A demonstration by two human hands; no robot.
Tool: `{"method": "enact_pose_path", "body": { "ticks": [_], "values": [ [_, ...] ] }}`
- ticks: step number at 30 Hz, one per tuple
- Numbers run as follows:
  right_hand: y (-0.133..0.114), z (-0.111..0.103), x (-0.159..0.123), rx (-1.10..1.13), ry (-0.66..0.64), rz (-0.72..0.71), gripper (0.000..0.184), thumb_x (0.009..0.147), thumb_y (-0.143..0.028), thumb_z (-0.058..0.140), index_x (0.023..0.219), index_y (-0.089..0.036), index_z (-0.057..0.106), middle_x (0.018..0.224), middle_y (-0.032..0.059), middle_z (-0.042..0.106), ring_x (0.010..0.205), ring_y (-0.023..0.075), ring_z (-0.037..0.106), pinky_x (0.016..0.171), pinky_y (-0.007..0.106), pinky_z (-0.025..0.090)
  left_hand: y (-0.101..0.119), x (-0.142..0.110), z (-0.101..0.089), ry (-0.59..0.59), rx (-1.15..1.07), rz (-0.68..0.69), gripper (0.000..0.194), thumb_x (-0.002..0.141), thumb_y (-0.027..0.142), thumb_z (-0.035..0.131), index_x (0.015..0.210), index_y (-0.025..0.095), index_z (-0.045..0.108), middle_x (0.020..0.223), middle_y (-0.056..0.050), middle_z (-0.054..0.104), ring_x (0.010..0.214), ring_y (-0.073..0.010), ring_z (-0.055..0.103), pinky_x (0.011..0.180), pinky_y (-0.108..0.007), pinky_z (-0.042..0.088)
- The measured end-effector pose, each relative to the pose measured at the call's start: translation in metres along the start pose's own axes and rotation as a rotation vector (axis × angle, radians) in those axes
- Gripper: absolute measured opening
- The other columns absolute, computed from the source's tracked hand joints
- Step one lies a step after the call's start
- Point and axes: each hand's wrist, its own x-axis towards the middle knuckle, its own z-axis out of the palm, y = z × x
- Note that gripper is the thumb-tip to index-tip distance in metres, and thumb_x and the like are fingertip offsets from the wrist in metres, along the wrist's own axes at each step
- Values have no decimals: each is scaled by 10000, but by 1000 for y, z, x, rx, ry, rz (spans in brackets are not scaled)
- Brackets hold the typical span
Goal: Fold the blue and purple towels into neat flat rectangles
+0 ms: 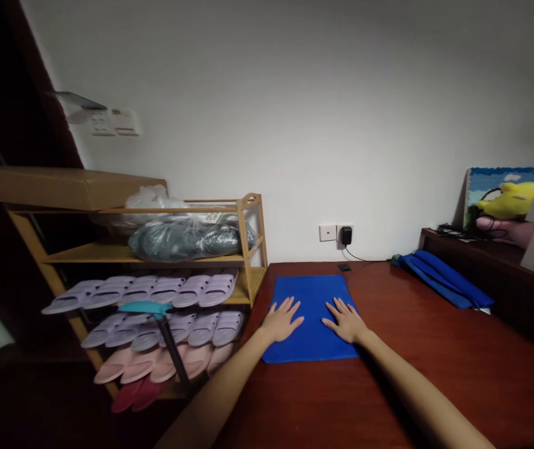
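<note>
A blue cloth lies flat on the reddish-brown wooden table, roughly rectangular and smooth. On its left part rests my left hand, palm down with the fingers spread. My right hand lies palm down near the cloth's right edge, its fingers also apart. Both hands touch the cloth, and neither grips it. Bare cloth shows between them.
More folded blue cloths lie at the table's back right. A black plug sits in the wall outlet, its cable trailing right. Left of the table stands a wooden rack with slippers and bagged items.
</note>
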Motion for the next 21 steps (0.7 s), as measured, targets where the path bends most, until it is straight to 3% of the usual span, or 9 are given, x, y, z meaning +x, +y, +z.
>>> {"method": "enact_pose_path", "body": {
  "ticks": [3, 5, 9, 11, 15, 18, 21],
  "values": [
    [-2, -5, 2, -2, 9, -16, 809, 850, -724, 142, 1469, -215, 248, 1541, 95, 120, 1423, 232, 57, 1131, 423, 67, 12, -1, -3, 82, 87, -12, 604, 937, 536, 217, 1435, 210, 321, 1531, -104, 195, 1412, -269, 148, 1110, -532, 107],
    [0, -11, -8, 1, 29, -55, 785, 864, -703, 169, 1459, -203, 281, 1538, 102, 143, 1421, 238, 82, 1126, 432, 88, 21, -6, -1, 113, 71, 17, 576, 949, 500, 218, 1447, 219, 289, 1534, -103, 187, 1412, -263, 151, 1103, -537, 126],
    [13, -27, -54, 9, 48, -251, 666, 875, -646, 308, 1367, -220, 449, 1521, 101, 221, 1395, 255, 192, 1097, 451, 170, 30, -20, 3, 24, -39, 50, 606, 937, 561, 202, 1459, 255, 235, 1536, -90, 188, 1412, -251, 155, 1093, -536, 170],
    [23, -34, -83, 0, 62, -345, 571, 881, -600, 370, 1323, -262, 494, 1492, 87, 298, 1349, 259, 285, 1067, 456, 217, 32, -25, 2, 80, -27, 64, 588, 947, 534, 215, 1440, 225, 296, 1527, -105, 218, 1409, -246, 170, 1104, -513, 162],
    [37, -40, -123, -78, 127, -397, 415, 956, -423, 306, 1230, -254, 567, 1311, 107, 507, 1131, 228, 485, 958, 412, 321, 49, -34, -6, 233, 4, 305, 497, 977, 422, 228, 1365, 189, 435, 1488, -93, 330, 1388, -210, 243, 1119, -408, 183],
    [41, -38, -127, -164, 170, -431, 402, 979, -300, 243, 1135, -228, 607, 1152, 100, 596, 983, 196, 531, 890, 374, 343, 67, -43, -9, 144, -41, 520, 461, 961, 459, 300, 1350, 257, 444, 1447, -46, 411, 1338, -187, 347, 1070, -350, 289],
    [41, -32, -117, -265, 215, -471, 382, 972, -221, 245, 1010, -188, 624, 963, 94, 628, 868, 185, 529, 829, 353, 344, 77, -52, -7, 104, 0, 533, 442, 947, 453, 359, 1334, 265, 458, 1397, -60, 469, 1281, -222, 414, 1023, -369, 341]
  ]
}}
